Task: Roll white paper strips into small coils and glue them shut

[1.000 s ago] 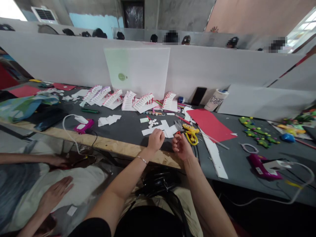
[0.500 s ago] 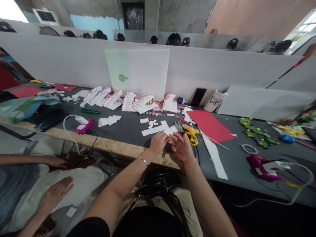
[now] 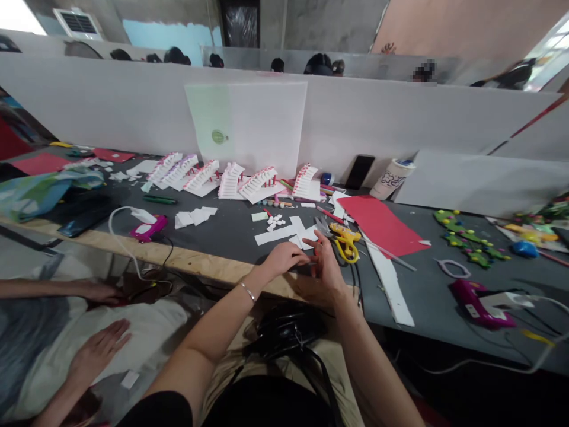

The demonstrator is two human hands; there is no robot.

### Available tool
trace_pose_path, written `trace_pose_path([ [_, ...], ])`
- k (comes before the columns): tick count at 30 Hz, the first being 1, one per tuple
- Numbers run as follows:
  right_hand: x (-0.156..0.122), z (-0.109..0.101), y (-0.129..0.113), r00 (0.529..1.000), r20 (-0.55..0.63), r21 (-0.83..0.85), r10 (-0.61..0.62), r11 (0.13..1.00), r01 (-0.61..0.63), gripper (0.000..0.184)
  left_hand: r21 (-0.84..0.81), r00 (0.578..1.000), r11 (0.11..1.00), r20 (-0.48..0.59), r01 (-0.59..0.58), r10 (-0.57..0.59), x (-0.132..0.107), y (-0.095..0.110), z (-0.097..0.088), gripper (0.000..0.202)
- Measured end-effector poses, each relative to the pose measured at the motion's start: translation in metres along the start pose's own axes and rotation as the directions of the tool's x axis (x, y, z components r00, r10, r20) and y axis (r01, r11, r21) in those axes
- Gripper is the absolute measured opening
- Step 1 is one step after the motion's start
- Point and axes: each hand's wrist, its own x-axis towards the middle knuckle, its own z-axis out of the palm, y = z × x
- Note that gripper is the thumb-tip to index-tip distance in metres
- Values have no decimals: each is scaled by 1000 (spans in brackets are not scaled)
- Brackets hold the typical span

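My left hand [image 3: 284,258] and my right hand [image 3: 328,262] meet at the front edge of the table, fingertips close together. The left fingers are pressed together and point to the right. My right hand has its fingers curled. Whatever is between them is too small to make out; a bit of red shows by the right fingers. Just beyond lie white paper strips [image 3: 278,235] and a small heap of white pieces [image 3: 276,222]. Yellow-handled scissors [image 3: 347,254] rest beside my right hand, blades pointing away to the left.
Several small white stepped models [image 3: 260,185] stand along the back. Red paper [image 3: 384,228], a long white strip [image 3: 391,287] and a patterned cup [image 3: 391,179] are on the right. Purple power blocks [image 3: 149,228] with cables sit on both sides. Another person's hand [image 3: 100,350] rests at left.
My right hand has turned from palm-up with spread fingers to curled fingers meeting the left. My left hand has shifted slightly, its fingers now reaching to the right. The view has moved a little.
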Motion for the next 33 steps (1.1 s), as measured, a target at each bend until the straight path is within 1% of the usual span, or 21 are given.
trace_pose_path([
  [2,-3,2,-4,1000,19,-64,9,998,-8,67,199,996,976,42,-90,83,0,4,-1,19],
  [4,-5,6,-10,999,35,-106,14,994,-10,69,344,985,923,58,-173,163,0,8,-1,22],
  [6,-4,7,-17,998,57,-119,18,993,-11,70,421,977,886,8,-195,212,-3,11,-6,25],
  [8,-1,5,-22,997,74,-127,13,992,-3,70,445,975,888,-120,-115,187,-11,9,-17,27],
  [10,4,-3,-25,998,63,-185,-2,983,14,66,424,959,904,-277,61,65,-25,3,-38,28],
  [12,10,-14,-24,997,58,-360,-53,930,70,60,417,917,874,-391,251,-76,-47,-8,-64,27],
  [13,13,-19,-23,993,77,-482,-94,868,120,54,440,898,835,-420,329,-133,-60,-15,-77,27],
  [14,15,-24,-22,985,110,-588,-134,790,173,47,484,876,773,-443,412,-189,-75,-22,-91,28],
  [15,18,-28,-20,973,155,-673,-169,703,229,41,536,853,687,-457,490,-252,-90,-28,-103,29],
  [17,23,-32,-18,942,264,-789,-209,515,335,29,612,803,519,-460,596,-379,-121,-39,-124,32],
  [19,29,-31,-18,912,352,-857,-211,320,404,24,651,758,401,-472,644,-450,-146,-45,-138,36],
  [20,32,-29,-18,899,388,-879,-205,211,427,24,658,738,358,-491,662,-462,-155,-45,-142,36],
  [21,36,-27,-18,889,413,-891,-199,116,440,24,658,728,334,-521,675,-445,-160,-43,-145,30],
  [23,43,-23,-19,875,449,-889,-180,6,457,26,641,730,352,-565,682,-384,-156,-36,-146,23],
  [24,48,-21,-19,867,472,-880,-159,-28,474,28,634,739,380,-567,674,-364,-147,-31,-144,25],
  [26,56,-19,-18,859,500,-866,-107,-82,494,30,619,769,457,-524,639,-366,-120,-21,-134,28],
  [28,65,-18,-17,878,472,-878,-79,-134,460,29,634,829,535,-445,559,-340,-86,-15,-117,35],
  [30,73,-18,-17,907,411,-904,-88,-170,393,27,622,886,633,-367,461,-285,-55,-15,-96,32],
  [31,76,-18,-17,918,385,-914,-97,-178,365,26,597,901,678,-330,430,-281,-42,-17,-86,23],
  [32,78,-18,-18,924,368,-921,-104,-177,347,26,568,906,707,-298,422,-302,-31,-20,-77,15],
  [33,80,-19,-18,926,360,-925,-110,-170,340,27,545,896,712,-269,443,-352,-23,-24,-70,15],
])
